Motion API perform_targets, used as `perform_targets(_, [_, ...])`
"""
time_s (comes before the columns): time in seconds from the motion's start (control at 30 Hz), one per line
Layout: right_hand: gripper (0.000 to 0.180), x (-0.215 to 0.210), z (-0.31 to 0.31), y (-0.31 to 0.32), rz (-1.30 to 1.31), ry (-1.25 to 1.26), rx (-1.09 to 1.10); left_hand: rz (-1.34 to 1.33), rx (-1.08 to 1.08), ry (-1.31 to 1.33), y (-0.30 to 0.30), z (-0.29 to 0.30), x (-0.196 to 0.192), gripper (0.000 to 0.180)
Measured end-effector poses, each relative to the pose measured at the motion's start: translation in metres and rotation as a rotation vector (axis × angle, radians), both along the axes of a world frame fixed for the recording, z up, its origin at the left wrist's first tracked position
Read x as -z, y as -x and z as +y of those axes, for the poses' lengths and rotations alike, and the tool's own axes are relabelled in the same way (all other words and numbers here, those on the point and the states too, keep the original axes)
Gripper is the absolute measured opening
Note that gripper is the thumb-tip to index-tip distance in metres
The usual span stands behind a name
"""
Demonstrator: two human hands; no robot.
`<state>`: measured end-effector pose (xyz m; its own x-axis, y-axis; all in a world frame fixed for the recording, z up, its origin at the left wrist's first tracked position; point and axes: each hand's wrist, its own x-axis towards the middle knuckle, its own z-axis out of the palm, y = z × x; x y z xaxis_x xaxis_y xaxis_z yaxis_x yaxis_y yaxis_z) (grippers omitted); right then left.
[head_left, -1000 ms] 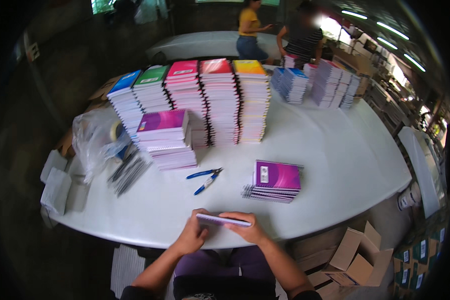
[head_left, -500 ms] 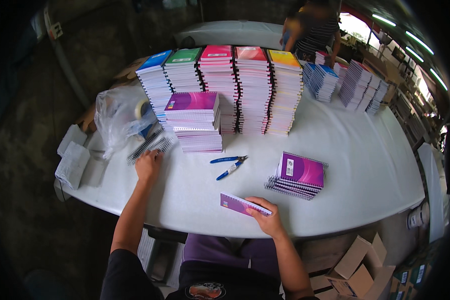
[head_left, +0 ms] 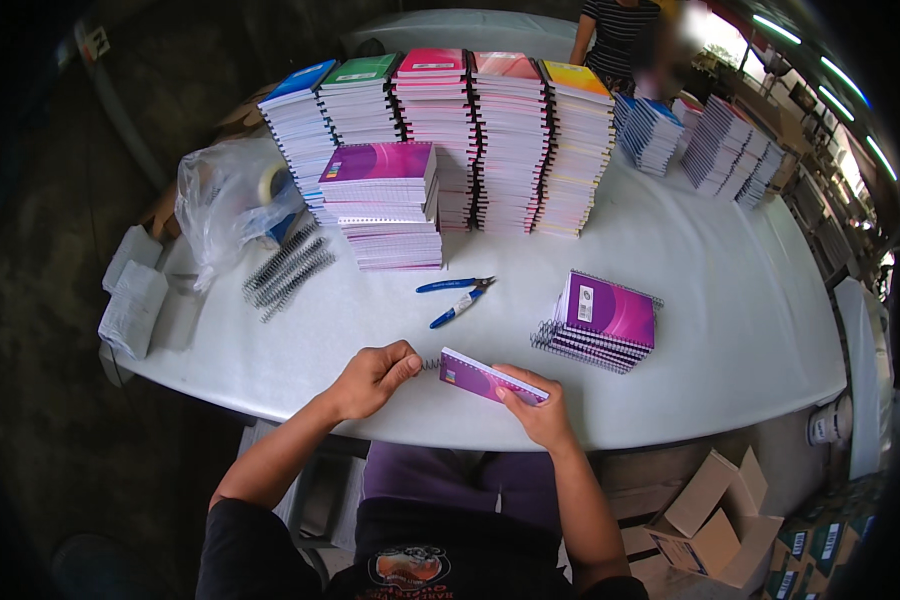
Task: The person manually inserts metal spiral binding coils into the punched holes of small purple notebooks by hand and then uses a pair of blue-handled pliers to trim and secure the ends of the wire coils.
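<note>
My left hand [head_left: 378, 378] is closed on a dark spiral binding coil [head_left: 430, 365], whose end meets the left end of a purple notebook [head_left: 480, 379]. My right hand [head_left: 536, 404] grips that notebook by its right end, tilted above the table's near edge. Beyond it lie blue-handled cutting pliers [head_left: 456, 300] with their handles spread. More loose spiral coils [head_left: 286, 270] rest on the table at left. To the right stands a pile of coil-bound purple notebooks [head_left: 610, 318]. Uncoiled purple notebooks [head_left: 382, 200] are stacked in the middle.
Tall stacks of bound notebooks [head_left: 505, 150] in several colours line the table's far side. A clear plastic bag [head_left: 225, 205] with a tape roll and white wrapped bundles [head_left: 135, 300] sit at left. Another person [head_left: 615, 40] stands beyond. Open cardboard box [head_left: 715, 520] on the floor at right.
My left hand has come from the loose coils toward me and right, bringing a coil to the notebook's end. My right hand still holds the notebook. The view has shifted slightly.
</note>
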<state>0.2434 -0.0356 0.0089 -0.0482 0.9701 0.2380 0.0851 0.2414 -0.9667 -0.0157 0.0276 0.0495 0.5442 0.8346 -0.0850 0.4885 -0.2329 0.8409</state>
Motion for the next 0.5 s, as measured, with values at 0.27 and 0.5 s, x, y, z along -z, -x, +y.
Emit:
perform_targets(0.27, [0.028, -0.002, -0.002, 0.001, 0.042, -0.001, -0.001, 0.077, -0.093, -0.003, -0.007, 0.001, -0.013, 0.039])
perform_targets(0.5, [0.03, -0.001, -0.001, 0.0, 0.06, 0.003, -0.015, 0.104, -0.169, -0.183, -0.008, 0.005, -0.008, 0.027])
